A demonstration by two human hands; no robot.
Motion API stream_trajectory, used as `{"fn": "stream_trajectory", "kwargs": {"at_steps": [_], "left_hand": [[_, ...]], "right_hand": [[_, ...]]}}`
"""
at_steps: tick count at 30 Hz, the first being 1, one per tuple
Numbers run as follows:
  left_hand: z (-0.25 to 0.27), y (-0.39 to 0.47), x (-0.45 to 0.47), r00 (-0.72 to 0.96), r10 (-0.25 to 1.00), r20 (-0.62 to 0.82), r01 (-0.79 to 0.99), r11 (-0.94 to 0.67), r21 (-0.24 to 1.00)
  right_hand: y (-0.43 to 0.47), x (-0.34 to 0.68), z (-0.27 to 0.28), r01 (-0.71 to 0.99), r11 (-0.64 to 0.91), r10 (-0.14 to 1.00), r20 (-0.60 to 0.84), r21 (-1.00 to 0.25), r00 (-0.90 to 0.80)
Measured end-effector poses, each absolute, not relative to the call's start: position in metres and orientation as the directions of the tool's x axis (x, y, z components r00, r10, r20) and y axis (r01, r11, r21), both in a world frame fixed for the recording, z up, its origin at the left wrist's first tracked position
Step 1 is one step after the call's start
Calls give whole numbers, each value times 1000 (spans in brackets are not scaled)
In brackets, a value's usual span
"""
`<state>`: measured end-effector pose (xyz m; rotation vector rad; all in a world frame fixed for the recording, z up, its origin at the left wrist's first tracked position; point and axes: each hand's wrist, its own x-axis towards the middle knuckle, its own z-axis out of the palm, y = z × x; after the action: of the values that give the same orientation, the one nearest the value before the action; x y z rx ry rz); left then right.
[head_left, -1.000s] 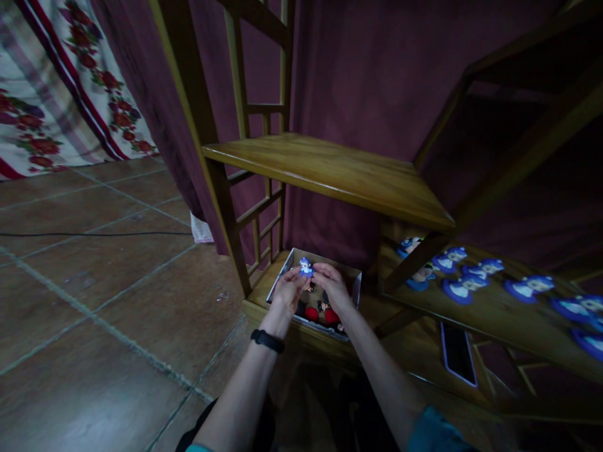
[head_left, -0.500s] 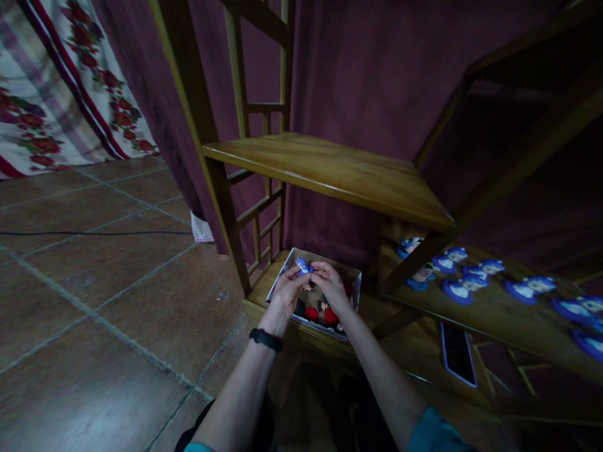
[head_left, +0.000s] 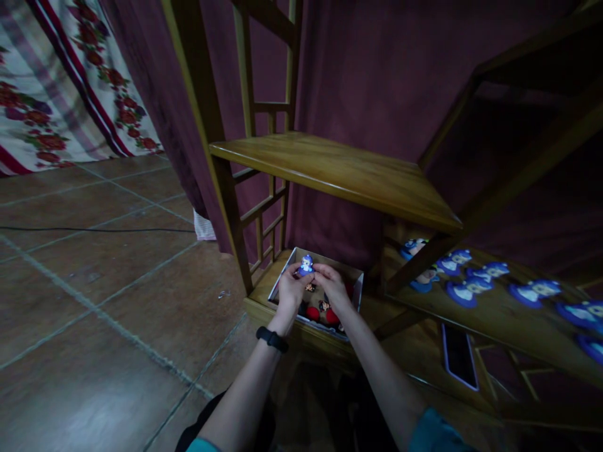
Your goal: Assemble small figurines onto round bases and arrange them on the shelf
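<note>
Both hands, the left (head_left: 291,290) and the right (head_left: 330,287), grip a small purple-and-white figurine (head_left: 306,265) between their fingertips, holding it upright above an open cardboard box (head_left: 354,274). A black band (head_left: 272,339) circles the left wrist. Inside the box, red-and-black figures (head_left: 325,306) lie toward six o'clock from the grip, partly hidden by the hands and forearms. The box sits on the low wooden shelf (head_left: 257,306); at twelve to one o'clock a higher board (head_left: 330,163) juts out above, with a maroon curtain (head_left: 377,94) behind. An upright post (head_left: 227,220) stands at ten o'clock, a lattice side (head_left: 264,204) at eleven. At three o'clock, blue-and-white figurines (head_left: 468,290) rest on another shelf, a slanting bar (head_left: 421,260) blocking part of the nearest ones. A phone (head_left: 459,356) lies at four o'clock. Farther off, between nine and ten, a dark cable (head_left: 103,230) crosses the tiled floor (head_left: 117,295); a floral cloth (head_left: 44,119) hangs at ten.
</note>
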<state>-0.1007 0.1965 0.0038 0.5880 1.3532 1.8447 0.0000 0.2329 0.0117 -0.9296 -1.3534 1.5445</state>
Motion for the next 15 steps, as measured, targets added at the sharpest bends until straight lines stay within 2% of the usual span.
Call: {"fn": "stream_trajectory", "kwargs": {"at_steps": [10, 15], "left_hand": [[2, 196, -103, -673, 736, -70, -286, -171, 943], [-2, 196, -106, -693, 718, 61, -34, -117, 993]], "right_hand": [[230, -1, 11, -80, -29, 931, 2, -996, -365], [230, -1, 5, -24, 40, 940, 46, -999, -337]]}}
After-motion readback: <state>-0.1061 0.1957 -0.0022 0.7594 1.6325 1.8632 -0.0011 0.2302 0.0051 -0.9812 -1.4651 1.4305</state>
